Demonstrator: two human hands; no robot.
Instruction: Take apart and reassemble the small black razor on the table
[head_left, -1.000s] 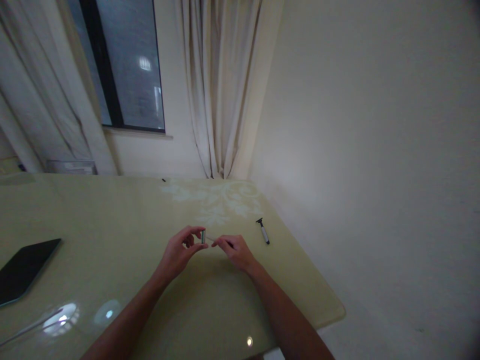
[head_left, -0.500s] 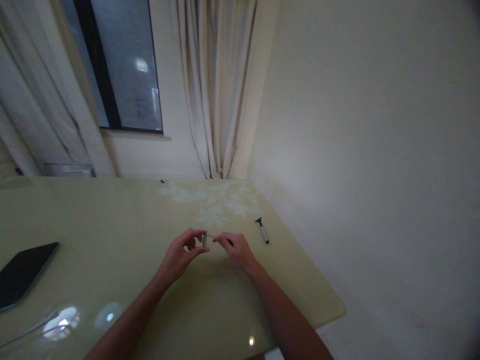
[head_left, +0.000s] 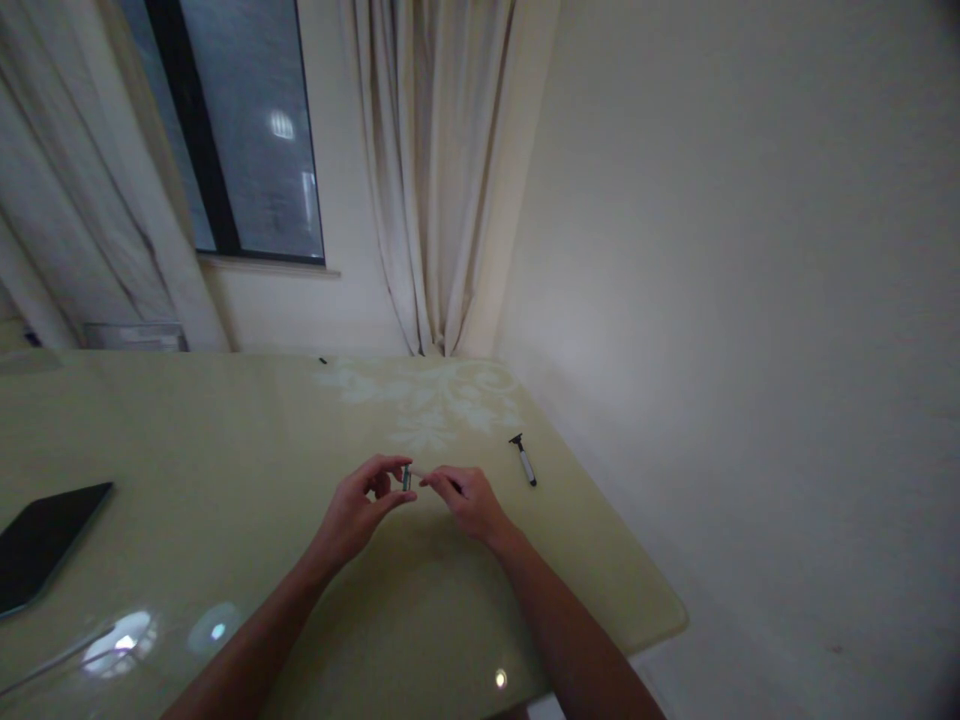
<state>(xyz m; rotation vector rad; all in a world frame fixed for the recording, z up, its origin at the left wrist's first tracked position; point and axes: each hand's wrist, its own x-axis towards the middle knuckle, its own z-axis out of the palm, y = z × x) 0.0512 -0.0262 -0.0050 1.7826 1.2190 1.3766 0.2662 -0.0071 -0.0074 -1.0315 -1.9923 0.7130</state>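
Above the table's near right part, my left hand pinches a small razor cartridge upright by its two ends, between thumb and fingertips. It looks like a narrow strip, dark green and silvery. From the right, my right hand is closed around a thin tool with a pale tip; its dark handle is mostly hidden in the fingers, and its exact kind is too small to tell. That tip points left and reaches the cartridge or very close to it. Beyond my right hand lies a razor with a grey and black handle.
The glossy pale green table has a rounded right corner beside the wall. A black flat slab lies at the left. A tiny dark piece is at the far edge. Curtains hang behind, by a window.
The thin tool's tip has moved slightly left, closer to the cartridge, and the cartridge has turned a little. The whole view has shifted slightly. Both hands keep their grips.
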